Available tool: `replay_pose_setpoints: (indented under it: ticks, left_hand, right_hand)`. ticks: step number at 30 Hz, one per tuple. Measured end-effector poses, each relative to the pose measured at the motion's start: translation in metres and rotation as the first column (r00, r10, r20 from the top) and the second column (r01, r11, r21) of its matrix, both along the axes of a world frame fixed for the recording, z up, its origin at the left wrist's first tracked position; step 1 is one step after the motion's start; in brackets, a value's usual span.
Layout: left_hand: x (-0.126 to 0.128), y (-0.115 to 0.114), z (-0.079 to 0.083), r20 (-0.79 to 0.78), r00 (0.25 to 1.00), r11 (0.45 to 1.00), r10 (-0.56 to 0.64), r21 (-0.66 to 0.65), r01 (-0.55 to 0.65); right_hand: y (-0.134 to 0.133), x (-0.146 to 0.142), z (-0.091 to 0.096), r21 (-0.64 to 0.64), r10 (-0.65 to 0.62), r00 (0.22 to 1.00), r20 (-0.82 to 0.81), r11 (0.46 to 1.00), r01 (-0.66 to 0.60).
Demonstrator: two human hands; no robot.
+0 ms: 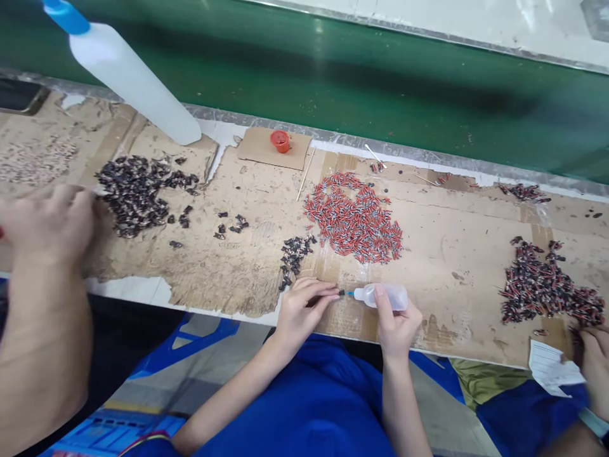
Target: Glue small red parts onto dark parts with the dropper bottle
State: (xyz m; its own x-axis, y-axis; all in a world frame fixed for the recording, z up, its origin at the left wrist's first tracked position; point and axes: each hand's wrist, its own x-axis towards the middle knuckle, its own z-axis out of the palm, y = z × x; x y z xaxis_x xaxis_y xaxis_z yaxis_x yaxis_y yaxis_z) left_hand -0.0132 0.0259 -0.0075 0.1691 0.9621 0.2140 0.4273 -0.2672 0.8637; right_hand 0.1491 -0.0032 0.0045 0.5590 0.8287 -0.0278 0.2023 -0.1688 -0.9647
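My left hand is closed in a pinch on a small black part at the near edge of the cardboard-covered bench. My right hand grips a small clear squeeze bottle lying sideways, and its blue nozzle tip touches the pinched part. A small heap of black parts lies just beyond my left hand. A large pile of red parts sits behind both hands.
A co-worker's forearm and hand rest at the left beside a dark pile. Another person's hand is at the right near a dark-and-red pile and a paper slip. A big white bottle, a red cap and a green belt lie behind.
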Motion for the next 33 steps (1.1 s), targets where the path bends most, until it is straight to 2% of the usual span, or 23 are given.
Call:
replay_pose_setpoints:
  ticks: [6, 17, 20, 23, 26, 28, 30, 33]
  left_hand:
    - [0.001, -0.001, -0.002, 0.005, 1.0, 1.0, 0.014, 0.023, -0.014]
    - [0.002, -0.002, -0.005, 0.018, 1.0, 0.999, 0.024, 0.045, -0.024]
    - [0.003, -0.002, -0.006, 0.022, 0.999, 0.999, 0.039, 0.038, -0.04]
    - [0.003, -0.003, -0.006, 0.028, 0.999, 0.998, 0.043, 0.04, -0.044]
    - [0.002, -0.003, -0.008, 0.035, 0.999, 0.997, 0.029, 0.073, -0.031]
    - [0.001, -0.004, -0.009, 0.029, 1.0, 0.996, 0.011, 0.09, -0.013]
    - [0.0, -0.004, -0.011, 0.021, 1.0, 0.995, -0.003, 0.098, 0.001]
    - [-0.002, -0.004, -0.013, 0.014, 1.0, 0.994, -0.02, 0.103, 0.019]
  right_hand:
    - [-0.001, 0.0, 0.001, 0.04, -0.046, 0.998, -0.047, 0.998, 0.048]
    - [0.002, 0.0, 0.005, 0.005, 0.021, 0.999, -0.035, 1.0, -0.021]
    - [0.001, -0.002, 0.003, 0.013, -0.029, 0.998, -0.052, 0.999, 0.03]
    - [-0.001, 0.0, -0.003, 0.053, -0.13, 0.979, -0.156, 0.989, 0.139]
    - [-0.001, 0.01, -0.007, 0.143, -0.281, 0.893, -0.35, 0.927, 0.348]
    - [0.0, 0.022, -0.006, 0.188, -0.325, 0.85, -0.414, 0.883, 0.429]
    - [0.002, 0.036, -0.004, 0.239, -0.33, 0.871, -0.365, 0.87, 0.43]
    - [0.01, 0.053, -0.002, 0.309, -0.294, 0.934, -0.205, 0.886, 0.346]
